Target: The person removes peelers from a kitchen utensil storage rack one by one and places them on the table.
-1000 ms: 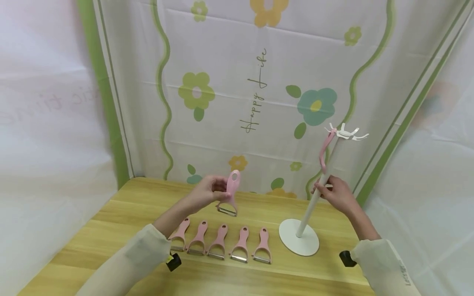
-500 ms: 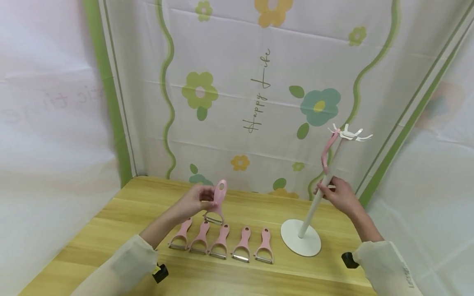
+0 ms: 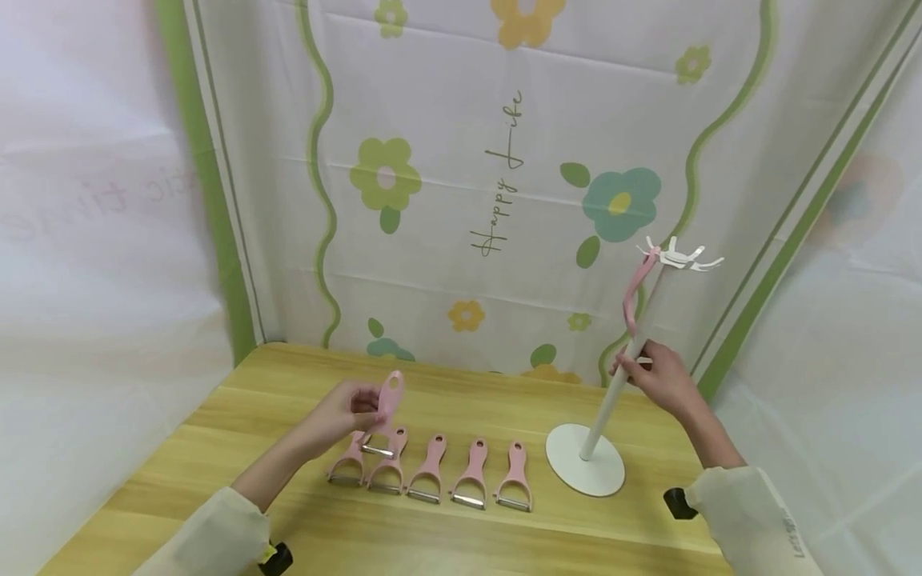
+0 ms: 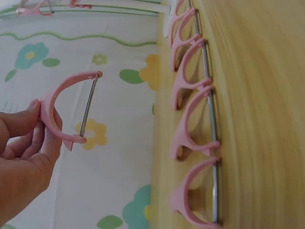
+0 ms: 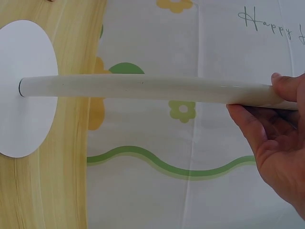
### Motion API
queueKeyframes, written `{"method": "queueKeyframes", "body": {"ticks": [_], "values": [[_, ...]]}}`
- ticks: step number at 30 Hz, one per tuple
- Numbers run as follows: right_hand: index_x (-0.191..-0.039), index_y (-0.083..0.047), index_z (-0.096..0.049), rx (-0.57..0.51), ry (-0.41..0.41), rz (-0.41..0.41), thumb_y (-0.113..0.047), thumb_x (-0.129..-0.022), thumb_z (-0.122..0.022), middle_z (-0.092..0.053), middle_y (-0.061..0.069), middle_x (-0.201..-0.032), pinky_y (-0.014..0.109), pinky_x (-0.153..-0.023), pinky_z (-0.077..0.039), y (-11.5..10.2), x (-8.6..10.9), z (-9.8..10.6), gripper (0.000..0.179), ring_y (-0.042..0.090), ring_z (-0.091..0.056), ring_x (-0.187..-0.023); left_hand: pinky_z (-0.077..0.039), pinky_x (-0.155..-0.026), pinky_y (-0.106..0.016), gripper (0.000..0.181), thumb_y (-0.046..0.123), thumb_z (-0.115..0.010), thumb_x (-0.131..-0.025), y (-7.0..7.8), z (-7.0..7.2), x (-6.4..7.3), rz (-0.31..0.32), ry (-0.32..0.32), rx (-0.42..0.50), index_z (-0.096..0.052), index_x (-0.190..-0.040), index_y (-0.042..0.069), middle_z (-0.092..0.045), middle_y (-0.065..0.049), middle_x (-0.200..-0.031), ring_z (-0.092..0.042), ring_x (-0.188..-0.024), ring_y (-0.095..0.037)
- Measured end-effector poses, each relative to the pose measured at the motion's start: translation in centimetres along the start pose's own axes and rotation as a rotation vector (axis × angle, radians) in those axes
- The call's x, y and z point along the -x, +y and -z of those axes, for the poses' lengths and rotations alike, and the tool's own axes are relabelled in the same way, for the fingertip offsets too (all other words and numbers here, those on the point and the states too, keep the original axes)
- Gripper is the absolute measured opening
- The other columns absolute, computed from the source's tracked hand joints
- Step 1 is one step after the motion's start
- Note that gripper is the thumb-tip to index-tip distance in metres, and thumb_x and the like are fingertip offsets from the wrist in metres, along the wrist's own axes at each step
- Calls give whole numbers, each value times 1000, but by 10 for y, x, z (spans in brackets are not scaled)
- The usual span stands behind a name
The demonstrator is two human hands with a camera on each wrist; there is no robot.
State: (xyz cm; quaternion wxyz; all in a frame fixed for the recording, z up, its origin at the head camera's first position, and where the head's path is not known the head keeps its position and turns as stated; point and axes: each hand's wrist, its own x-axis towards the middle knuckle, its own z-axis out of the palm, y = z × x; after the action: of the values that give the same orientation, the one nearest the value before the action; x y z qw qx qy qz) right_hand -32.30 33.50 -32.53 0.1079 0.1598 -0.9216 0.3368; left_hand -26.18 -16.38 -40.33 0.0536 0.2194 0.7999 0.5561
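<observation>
A pink peeler (image 3: 390, 397) is pinched by its handle in my left hand (image 3: 344, 418), blade end down, above the left end of a row of pink peelers (image 3: 433, 464) on the table. In the left wrist view the held peeler (image 4: 53, 109) shows its curved frame and metal blade, with thumb and fingers (image 4: 40, 133) at the handle. My right hand (image 3: 659, 376) grips the pole of a white hook stand (image 3: 612, 396). Another pink peeler (image 3: 635, 290) hangs from a hook at the stand's top. The right wrist view shows the pole (image 5: 143, 88) between thumb and fingers.
The stand's round white base (image 3: 569, 460) sits on the wooden table (image 3: 288, 400), right of the peeler row. A printed flower curtain (image 3: 446, 200) rises behind the table's back edge, and white cloth (image 3: 101, 264) hangs at both sides.
My left hand has moved left and down with the peeler, which now overlaps the leftmost peelers of the row in the head view. The right hand keeps its grip on the pole.
</observation>
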Motion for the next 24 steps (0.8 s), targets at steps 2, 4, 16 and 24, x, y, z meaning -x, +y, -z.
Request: {"method": "queueKeyframes", "body": {"ticks": [2,4,16,24], "values": [[-111,8,-58,3,0,4,-23,-105,-52,-66,26,-107,34,-77,-62,0,0,0,33,46,-68,-106,-56,-70,-24,14,1,-62,-94,-5,2,4,8,2,5,-64,-104,-8,-65,-11,-91,-63,-80,-14],[-111,8,-58,2,1,5,-24,-105,-52,-67,26,-107,35,-77,-62,0,0,0,33,46,-68,-106,-56,-70,-24,15,0,-62,-93,-9,5,7,16,8,8,-63,-105,-9,-65,-12,-91,-63,-80,-14],[-112,8,-58,-1,7,-15,-23,-105,-52,-66,26,-109,36,-77,-62,-1,3,-1,32,46,-67,-107,-58,-73,-25,22,-5,-59,-92,-40,25,21,109,62,34,-59,-112,-14,-67,-14,-97,-62,-86,-14],[-112,7,-60,-18,10,-12,-25,-105,-52,-66,24,-109,34,-78,-62,-2,2,0,34,45,-67,-108,-61,-76,-34,25,-5,-57,-92,-53,37,29,148,59,41,-57,-114,-17,-64,-11,-96,-61,-87,-15]]}}
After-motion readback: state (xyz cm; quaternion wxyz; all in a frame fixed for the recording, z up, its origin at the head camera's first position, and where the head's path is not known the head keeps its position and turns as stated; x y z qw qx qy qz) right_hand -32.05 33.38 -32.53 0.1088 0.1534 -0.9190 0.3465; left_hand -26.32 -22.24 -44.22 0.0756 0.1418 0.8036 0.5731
